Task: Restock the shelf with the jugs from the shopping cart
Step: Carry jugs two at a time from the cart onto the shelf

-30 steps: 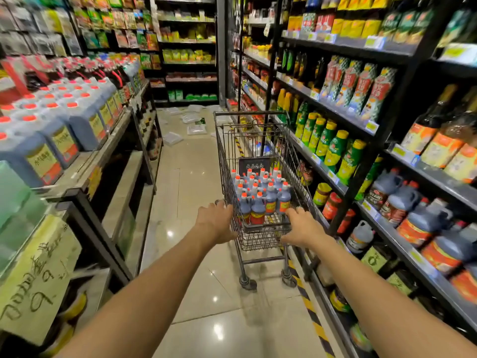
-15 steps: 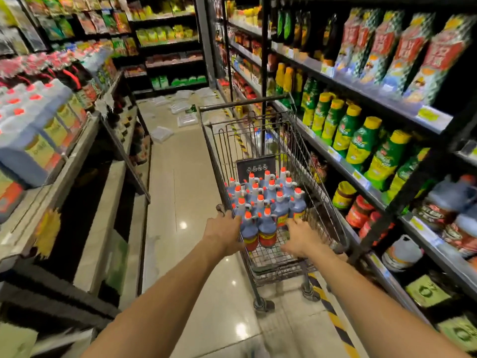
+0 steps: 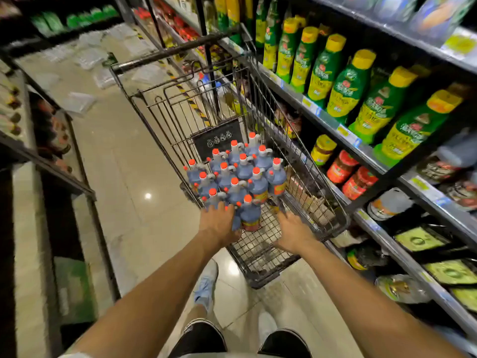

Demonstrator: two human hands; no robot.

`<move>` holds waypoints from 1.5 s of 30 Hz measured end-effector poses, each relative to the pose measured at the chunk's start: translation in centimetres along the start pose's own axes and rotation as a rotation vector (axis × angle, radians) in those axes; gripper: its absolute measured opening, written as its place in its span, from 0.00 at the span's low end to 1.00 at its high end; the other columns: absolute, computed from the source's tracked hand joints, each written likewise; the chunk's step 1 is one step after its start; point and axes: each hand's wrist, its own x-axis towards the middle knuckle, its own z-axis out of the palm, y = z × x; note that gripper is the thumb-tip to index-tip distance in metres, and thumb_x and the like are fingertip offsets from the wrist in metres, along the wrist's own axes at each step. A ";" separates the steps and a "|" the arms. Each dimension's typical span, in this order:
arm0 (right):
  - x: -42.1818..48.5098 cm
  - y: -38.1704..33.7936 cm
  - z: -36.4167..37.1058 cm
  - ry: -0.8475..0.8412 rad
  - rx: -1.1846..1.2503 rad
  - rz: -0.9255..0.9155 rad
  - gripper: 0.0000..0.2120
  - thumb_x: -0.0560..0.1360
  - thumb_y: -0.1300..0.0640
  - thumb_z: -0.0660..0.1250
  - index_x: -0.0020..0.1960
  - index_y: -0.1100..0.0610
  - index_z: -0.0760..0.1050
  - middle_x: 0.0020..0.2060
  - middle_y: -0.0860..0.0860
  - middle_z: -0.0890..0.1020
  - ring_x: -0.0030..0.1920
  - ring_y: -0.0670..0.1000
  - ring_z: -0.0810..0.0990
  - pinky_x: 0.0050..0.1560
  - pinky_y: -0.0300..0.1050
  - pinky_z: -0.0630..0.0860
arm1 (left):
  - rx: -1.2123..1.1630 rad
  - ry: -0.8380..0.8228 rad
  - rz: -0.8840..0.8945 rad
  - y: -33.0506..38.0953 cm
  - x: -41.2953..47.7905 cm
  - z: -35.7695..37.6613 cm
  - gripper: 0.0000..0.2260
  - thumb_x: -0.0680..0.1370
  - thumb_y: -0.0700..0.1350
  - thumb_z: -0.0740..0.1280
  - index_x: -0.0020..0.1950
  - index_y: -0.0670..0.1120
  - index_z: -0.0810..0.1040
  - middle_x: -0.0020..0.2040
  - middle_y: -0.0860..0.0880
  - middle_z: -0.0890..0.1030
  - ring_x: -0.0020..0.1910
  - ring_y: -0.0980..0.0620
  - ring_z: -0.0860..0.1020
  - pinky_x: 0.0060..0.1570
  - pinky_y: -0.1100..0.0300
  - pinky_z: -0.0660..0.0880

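A wire shopping cart [image 3: 305, 161] stands in the aisle in front of me. It holds several blue jugs [image 3: 242, 171] with orange caps, packed upright at its far end. My left hand [image 3: 219, 224] reaches over the near rim and is laid over the top of the nearest left jug [image 3: 236, 223], fingers curled round its neck, an orange cap showing between them. My right hand [image 3: 293, 232] is inside the cart over the bare wire floor, fingers apart, just right of another near jug [image 3: 250, 214] and holding nothing.
The right shelving [image 3: 361, 151] holds green bottles with yellow caps [image 3: 346, 81], red jars [image 3: 348, 177] and blurred dark jugs lower right. A low shelf unit [image 3: 51, 171] lines the left. Flat white packets [image 3: 80, 102] litter the floor beyond. My shoes are below.
I have stepped closer and my view has tilted down. Both hands left the cart's near rim and went inside, the left onto a jug, the right beside the jugs.
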 end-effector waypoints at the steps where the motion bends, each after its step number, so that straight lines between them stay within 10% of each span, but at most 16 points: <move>1: 0.8 -0.3 0.4 -0.004 0.017 0.031 0.37 0.74 0.46 0.72 0.75 0.57 0.59 0.74 0.58 0.62 0.73 0.61 0.63 0.68 0.55 0.68 | -0.004 -0.023 0.041 -0.6 1.2 0.4 0.27 0.75 0.56 0.67 0.70 0.47 0.66 0.68 0.43 0.69 0.65 0.40 0.71 0.59 0.49 0.70; 10: 7.7 -5.6 3.0 0.013 0.222 0.278 0.36 0.74 0.50 0.70 0.76 0.59 0.57 0.75 0.59 0.59 0.75 0.62 0.58 0.71 0.58 0.64 | 0.053 -0.155 0.269 -5.5 10.7 2.6 0.24 0.76 0.54 0.65 0.68 0.46 0.66 0.67 0.41 0.69 0.65 0.39 0.71 0.60 0.49 0.69; 13: 9.3 -5.6 3.4 0.063 0.260 0.300 0.38 0.72 0.36 0.68 0.71 0.59 0.62 0.68 0.59 0.66 0.70 0.63 0.65 0.66 0.58 0.67 | 0.116 -0.165 0.284 -5.8 12.4 3.6 0.23 0.77 0.56 0.63 0.67 0.47 0.67 0.65 0.42 0.72 0.64 0.40 0.72 0.59 0.50 0.69; 18: 12.1 -3.6 5.8 0.159 0.206 0.278 0.35 0.63 0.53 0.77 0.67 0.62 0.74 0.57 0.61 0.79 0.56 0.65 0.79 0.50 0.54 0.78 | 0.240 -0.273 0.352 -4.5 15.3 6.1 0.27 0.76 0.55 0.66 0.71 0.46 0.64 0.67 0.42 0.71 0.67 0.40 0.71 0.60 0.49 0.70; 23: 16.4 -2.4 6.9 -0.030 0.435 0.241 0.20 0.80 0.58 0.64 0.70 0.63 0.72 0.67 0.60 0.76 0.68 0.60 0.73 0.67 0.50 0.68 | 0.280 -0.388 0.378 -3.3 18.0 8.7 0.20 0.79 0.48 0.63 0.70 0.45 0.68 0.69 0.45 0.73 0.68 0.43 0.73 0.62 0.49 0.72; 30: 17.0 -2.1 9.7 0.328 0.548 0.134 0.14 0.70 0.56 0.74 0.55 0.55 0.82 0.49 0.54 0.82 0.49 0.58 0.81 0.45 0.47 0.77 | 0.206 -0.438 0.415 -3.2 19.1 10.7 0.14 0.79 0.42 0.62 0.63 0.40 0.76 0.63 0.39 0.78 0.63 0.40 0.76 0.60 0.50 0.71; 45: 16.2 4.1 11.4 0.688 0.600 0.444 0.14 0.72 0.50 0.75 0.53 0.55 0.79 0.47 0.54 0.78 0.42 0.59 0.80 0.34 0.47 0.74 | -0.368 -0.030 0.294 1.5 20.9 11.1 0.19 0.76 0.57 0.68 0.62 0.49 0.73 0.48 0.46 0.82 0.49 0.43 0.80 0.37 0.55 0.67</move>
